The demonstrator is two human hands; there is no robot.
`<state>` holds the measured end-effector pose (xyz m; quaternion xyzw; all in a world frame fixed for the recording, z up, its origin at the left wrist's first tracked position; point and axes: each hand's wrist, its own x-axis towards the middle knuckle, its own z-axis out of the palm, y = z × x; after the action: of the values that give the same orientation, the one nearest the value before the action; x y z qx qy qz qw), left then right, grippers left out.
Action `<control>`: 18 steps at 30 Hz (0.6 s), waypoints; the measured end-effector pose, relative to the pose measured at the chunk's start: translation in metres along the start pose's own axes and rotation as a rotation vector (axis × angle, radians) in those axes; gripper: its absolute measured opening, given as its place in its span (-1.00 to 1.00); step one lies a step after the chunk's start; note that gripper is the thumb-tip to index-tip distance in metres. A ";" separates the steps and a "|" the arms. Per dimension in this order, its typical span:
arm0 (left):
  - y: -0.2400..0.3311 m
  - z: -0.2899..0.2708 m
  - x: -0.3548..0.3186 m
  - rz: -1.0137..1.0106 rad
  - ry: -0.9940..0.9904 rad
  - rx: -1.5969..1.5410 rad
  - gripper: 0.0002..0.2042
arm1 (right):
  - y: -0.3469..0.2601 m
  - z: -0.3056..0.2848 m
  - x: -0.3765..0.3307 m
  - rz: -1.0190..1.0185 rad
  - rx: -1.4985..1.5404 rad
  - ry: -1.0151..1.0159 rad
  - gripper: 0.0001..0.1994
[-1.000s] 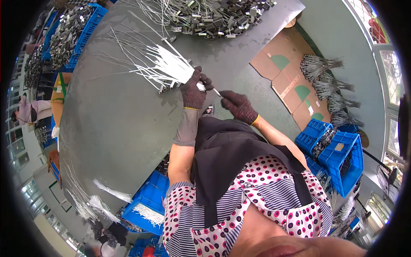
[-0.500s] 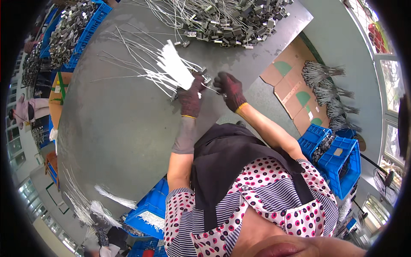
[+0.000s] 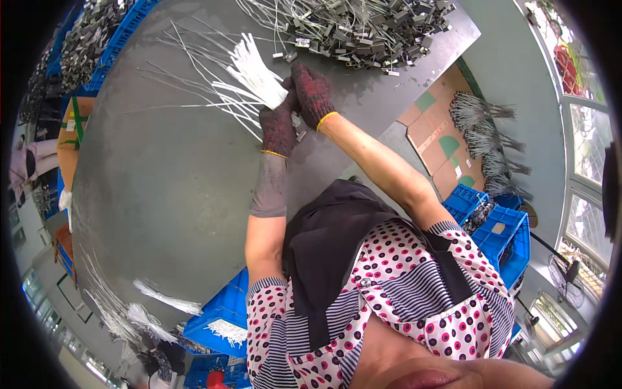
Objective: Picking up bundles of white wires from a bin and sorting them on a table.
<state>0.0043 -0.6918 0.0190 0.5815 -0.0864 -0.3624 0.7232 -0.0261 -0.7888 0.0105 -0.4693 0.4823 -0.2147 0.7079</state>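
Observation:
My left hand point(image 3: 278, 131), in a dark red and black knit glove, is closed round the gathered end of a bundle of white wires point(image 3: 256, 74). The loose tails fan out over the table toward the far left. Small metal-looking pieces peek out by the left hand's fingers. Close against it, my gloved right hand point(image 3: 313, 95) has its fingers curled in at the same end of the bundle; what they pinch is hidden. Just beyond the hands lies a heap of small grey and black box-shaped parts with wires point(image 3: 369, 35).
The grey metal table point(image 3: 162, 188) extends left. More white wire bundles point(image 3: 167, 298) lie at its near-left edge, above a blue crate point(image 3: 223, 311). A crate of parts point(image 3: 97, 39) stands far left. Right are flattened cardboard point(image 3: 440, 129), grey wire bundles point(image 3: 483, 107) and blue crates point(image 3: 499, 236).
My right hand has moved left and away from me, from beside the bundle to right against my left hand. The left hand still grips the wires. The whole view has shifted slightly.

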 end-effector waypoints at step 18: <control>0.019 -0.062 0.009 -0.114 0.272 0.644 -0.82 | -0.064 0.001 0.125 -0.757 -0.851 0.161 -0.59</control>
<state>0.0529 -0.6483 0.0139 0.8265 -0.0663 -0.2757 0.4863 0.0394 -0.9131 0.0060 -0.8348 0.3772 -0.2753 0.2916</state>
